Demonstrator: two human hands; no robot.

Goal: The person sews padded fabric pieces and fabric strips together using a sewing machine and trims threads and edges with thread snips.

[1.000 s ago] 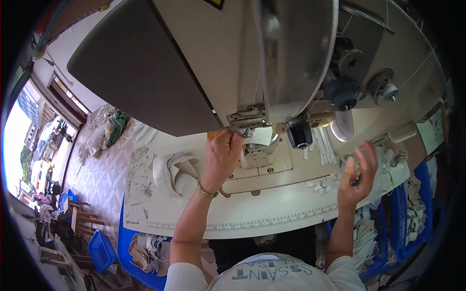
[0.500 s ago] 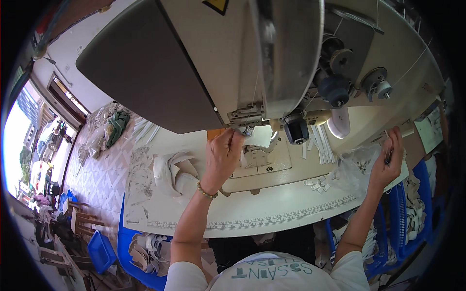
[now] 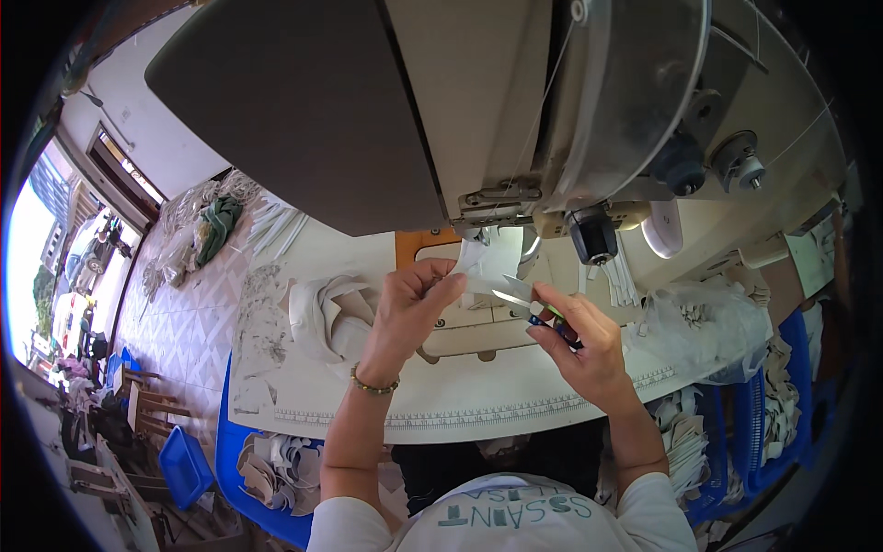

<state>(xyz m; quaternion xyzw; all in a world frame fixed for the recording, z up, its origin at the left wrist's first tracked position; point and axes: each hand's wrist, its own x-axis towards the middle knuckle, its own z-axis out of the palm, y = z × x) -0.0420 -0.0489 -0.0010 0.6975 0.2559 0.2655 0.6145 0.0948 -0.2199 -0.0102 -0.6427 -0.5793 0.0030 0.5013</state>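
My left hand (image 3: 411,302) pinches the near edge of a small white fabric piece (image 3: 494,258) below the sewing machine's needle area (image 3: 497,216). In my right hand (image 3: 589,348) is a pair of small thread snips (image 3: 517,296) with green and dark blue on the grips. Their two blades stand apart and point left, close to the fabric's right side. Whether the blades touch it, I cannot tell. Left of my left hand lies a curled pile of off-white pieces (image 3: 326,317) on the white machine table (image 3: 497,405).
The machine head (image 3: 303,110) overhangs the far side. On the right are white strips (image 3: 622,276) and a clear plastic bag (image 3: 708,322). Blue baskets of cut pieces (image 3: 768,442) stand below the table's right edge, and a blue bin (image 3: 230,478) below its left.
My right hand has come in from the far right with the snips, now beside the fabric. My left hand has drawn slightly nearer, holding the fabric. The head view has shifted.
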